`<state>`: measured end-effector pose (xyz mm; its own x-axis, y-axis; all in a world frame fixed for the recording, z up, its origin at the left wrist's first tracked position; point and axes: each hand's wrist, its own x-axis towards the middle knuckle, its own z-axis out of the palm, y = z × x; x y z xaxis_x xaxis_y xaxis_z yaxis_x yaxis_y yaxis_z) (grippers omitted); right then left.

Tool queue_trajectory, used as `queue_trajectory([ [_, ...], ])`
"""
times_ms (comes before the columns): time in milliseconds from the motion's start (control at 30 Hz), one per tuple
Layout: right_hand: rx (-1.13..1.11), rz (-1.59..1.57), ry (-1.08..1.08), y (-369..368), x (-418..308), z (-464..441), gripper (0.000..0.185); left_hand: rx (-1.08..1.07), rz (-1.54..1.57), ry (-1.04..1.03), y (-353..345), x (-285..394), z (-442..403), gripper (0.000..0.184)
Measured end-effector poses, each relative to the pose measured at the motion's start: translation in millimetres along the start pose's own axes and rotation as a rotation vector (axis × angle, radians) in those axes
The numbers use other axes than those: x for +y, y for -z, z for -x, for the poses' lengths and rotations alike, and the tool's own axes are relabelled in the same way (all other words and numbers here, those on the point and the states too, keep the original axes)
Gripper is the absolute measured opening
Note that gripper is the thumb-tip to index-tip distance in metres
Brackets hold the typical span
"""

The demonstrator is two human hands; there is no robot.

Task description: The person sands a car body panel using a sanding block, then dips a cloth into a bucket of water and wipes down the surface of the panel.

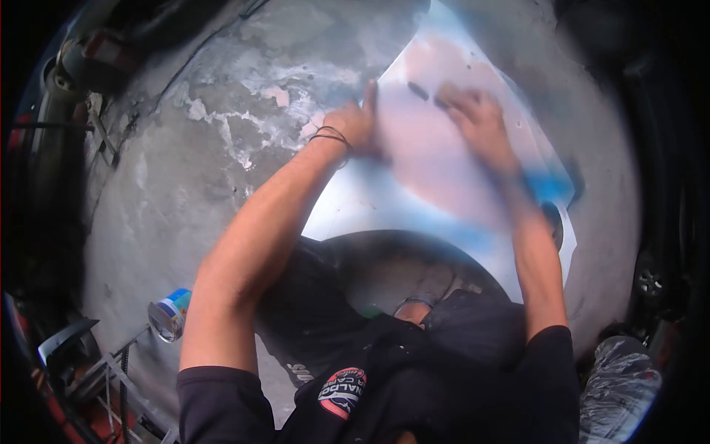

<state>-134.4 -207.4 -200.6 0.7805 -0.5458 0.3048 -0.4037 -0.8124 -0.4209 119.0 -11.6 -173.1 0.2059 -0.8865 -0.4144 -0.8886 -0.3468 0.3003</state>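
Note:
A car fender (436, 148) lies across my knees, its pinkish middle fading to white and blue at the sides. The curved wheel-arch edge faces me. My left hand (355, 127) is at the fender's left edge and grips it, one finger pointing up along the rim; the other fingers are blurred. On the pink upper area, my right hand (479, 126) has its fingers bent together over a small brownish pad (446, 95), blurred by motion. Just left of that pad is a dark oblong slot (418, 90) in the panel.
Grey concrete floor (170, 207) with white and pink stains surrounds the fender. A can with a blue label (171, 314) is by my left elbow. A metal frame (122, 377) stands at lower left, and a plastic-wrapped object (620, 388) at lower right.

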Motion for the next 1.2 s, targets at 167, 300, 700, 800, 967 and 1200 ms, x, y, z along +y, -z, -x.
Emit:
queue_trajectory([
  [167,0.087,0.012,-0.024,-63.5,-42.2,-89.2,0.033,-0.001,0.012,-0.002,0.5,-5.5,-1.0,0.156],
  [300,-0.038,0.040,0.059,-5.9,-23.4,-19.8,0.035,0.008,0.028,-0.007,-2.0,-4.6,-2.7,0.157],
  [700,0.195,0.139,-0.044,-38.7,-6.5,-66.8,0.029,-0.023,0.015,0.001,5.1,-0.9,1.3,0.157],
  [800,0.104,0.047,-0.030,-19.7,-21.2,-13.1,0.027,0.013,0.013,-0.019,3.6,-2.2,1.6,0.157],
  [967,0.075,0.078,-0.065,-7.7,-25.4,2.6,0.033,-0.008,-0.030,0.018,5.1,2.5,3.3,0.156],
  [1200,0.165,0.068,-0.075,-25.6,9.7,-46.5,0.032,-0.002,0.029,-0.001,2.6,-1.8,2.1,0.157],
])
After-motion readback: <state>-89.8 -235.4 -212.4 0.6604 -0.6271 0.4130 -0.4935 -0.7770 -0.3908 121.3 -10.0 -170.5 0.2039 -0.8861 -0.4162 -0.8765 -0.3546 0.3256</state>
